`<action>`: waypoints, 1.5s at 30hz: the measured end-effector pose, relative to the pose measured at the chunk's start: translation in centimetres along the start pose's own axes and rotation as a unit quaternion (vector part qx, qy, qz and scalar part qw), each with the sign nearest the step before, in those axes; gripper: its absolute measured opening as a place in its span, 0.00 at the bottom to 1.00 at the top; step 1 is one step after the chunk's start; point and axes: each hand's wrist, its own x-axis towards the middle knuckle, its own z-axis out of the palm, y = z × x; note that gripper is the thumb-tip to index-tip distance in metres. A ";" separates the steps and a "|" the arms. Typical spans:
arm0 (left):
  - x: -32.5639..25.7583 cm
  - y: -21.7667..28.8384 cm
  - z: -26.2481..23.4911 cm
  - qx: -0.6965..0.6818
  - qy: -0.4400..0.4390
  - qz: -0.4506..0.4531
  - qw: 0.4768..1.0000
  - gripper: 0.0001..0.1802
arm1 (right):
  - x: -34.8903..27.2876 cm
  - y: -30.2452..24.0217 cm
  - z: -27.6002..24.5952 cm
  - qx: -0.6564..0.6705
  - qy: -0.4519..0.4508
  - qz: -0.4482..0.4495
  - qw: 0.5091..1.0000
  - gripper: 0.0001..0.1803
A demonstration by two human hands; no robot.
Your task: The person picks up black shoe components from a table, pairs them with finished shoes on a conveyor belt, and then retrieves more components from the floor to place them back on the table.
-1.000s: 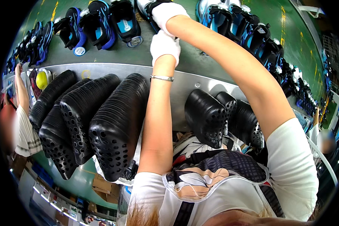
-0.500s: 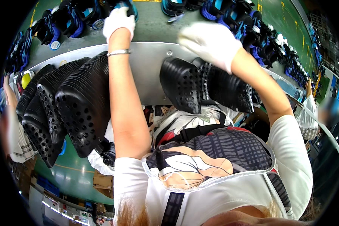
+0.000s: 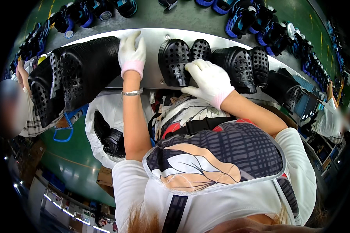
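My left hand, in a white glove with a pink cuff, has its fingers spread at the inner end of a long nested stack of black perforated shoe inserts. It appears to hold nothing; whether it touches the stack I cannot tell. My right hand, gloved alike, reaches over the metal ledge with thumb and fingers apart. Its fingertips are at the lower right edge of a shorter stack of black perforated inserts; contact is unclear. A narrower perforated insert stands just behind that hand.
More black inserts line the metal ledge on the right. Beyond runs a green belt with rows of black-and-blue shoes. A white bag holding black inserts hangs below left. Other people work at both sides.
Both hands have come back from over the belt to the ledge. My left hand has left the shoe it was at, and my right hand has lowered to the inserts.
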 end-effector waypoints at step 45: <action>14.5 3.8 7.9 -0.033 -0.038 0.229 0.972 0.16 | 18.0 6.9 -6.7 -0.058 -0.070 0.275 0.957 0.27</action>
